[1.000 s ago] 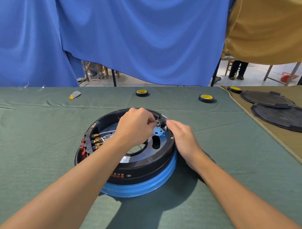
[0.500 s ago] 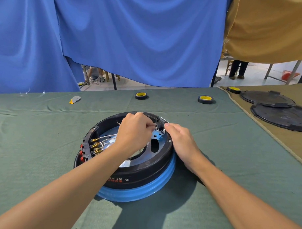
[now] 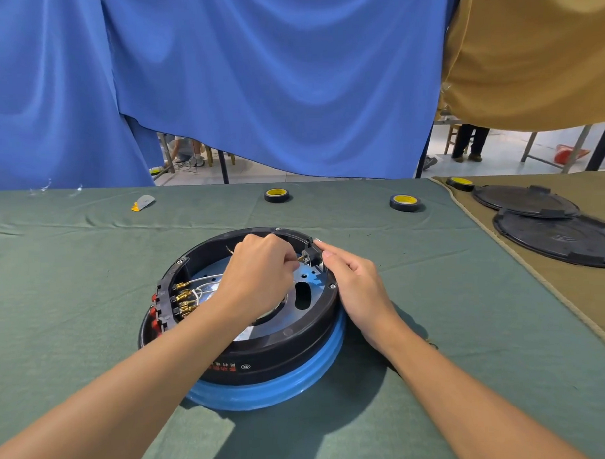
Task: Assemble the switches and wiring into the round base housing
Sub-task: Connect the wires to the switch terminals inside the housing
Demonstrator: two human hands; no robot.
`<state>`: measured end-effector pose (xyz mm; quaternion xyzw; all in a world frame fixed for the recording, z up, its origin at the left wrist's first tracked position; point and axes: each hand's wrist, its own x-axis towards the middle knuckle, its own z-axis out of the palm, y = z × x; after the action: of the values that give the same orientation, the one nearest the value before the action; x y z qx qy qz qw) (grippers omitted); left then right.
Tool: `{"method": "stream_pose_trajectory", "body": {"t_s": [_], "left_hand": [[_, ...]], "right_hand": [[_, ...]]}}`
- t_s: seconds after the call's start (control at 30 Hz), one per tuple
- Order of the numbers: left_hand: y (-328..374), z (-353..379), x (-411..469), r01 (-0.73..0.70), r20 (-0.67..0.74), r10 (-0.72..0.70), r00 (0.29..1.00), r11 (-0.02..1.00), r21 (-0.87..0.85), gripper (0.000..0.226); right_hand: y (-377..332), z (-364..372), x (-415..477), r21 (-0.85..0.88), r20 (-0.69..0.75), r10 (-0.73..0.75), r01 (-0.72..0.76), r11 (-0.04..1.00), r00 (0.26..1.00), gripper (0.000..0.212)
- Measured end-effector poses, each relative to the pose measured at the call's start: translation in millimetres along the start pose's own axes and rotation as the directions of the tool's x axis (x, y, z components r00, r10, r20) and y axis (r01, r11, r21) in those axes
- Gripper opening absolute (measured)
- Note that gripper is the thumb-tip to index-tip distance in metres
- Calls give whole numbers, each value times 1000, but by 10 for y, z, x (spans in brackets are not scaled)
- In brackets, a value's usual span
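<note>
Seating the small black switch [image 3: 312, 255] in the far-right notch of the round base housing [image 3: 291, 350] looks like the step in hand. The right hand [image 3: 359, 285] curls over the rim and grips the switch from outside, while the left hand [image 3: 258, 275] pinches what seems a brass wire end [image 3: 300, 259] against it. Brace the switch squarely and push straight, not slanted. The housing is matte black plastic on a glossy blue band [image 3: 265, 392], on the cloth-covered counter [image 3: 91, 305].
</note>
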<state>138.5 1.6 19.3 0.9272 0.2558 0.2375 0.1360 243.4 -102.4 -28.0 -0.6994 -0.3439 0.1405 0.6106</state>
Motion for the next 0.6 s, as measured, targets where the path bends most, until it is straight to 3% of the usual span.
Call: {"method": "stream_pose_trajectory", "body": {"t_s": [0.23,0.6], "left_hand": [[18,35,44,-28,-36,31,999,997,75,20],[58,73,39,62,-55,-66,996,996,-57,14]], "right_hand": [[-4,28,5,-12,-11,0,0,1000,1000,32],[-39,30,-31,41,-19,14,-13,999,1000,33]]}}
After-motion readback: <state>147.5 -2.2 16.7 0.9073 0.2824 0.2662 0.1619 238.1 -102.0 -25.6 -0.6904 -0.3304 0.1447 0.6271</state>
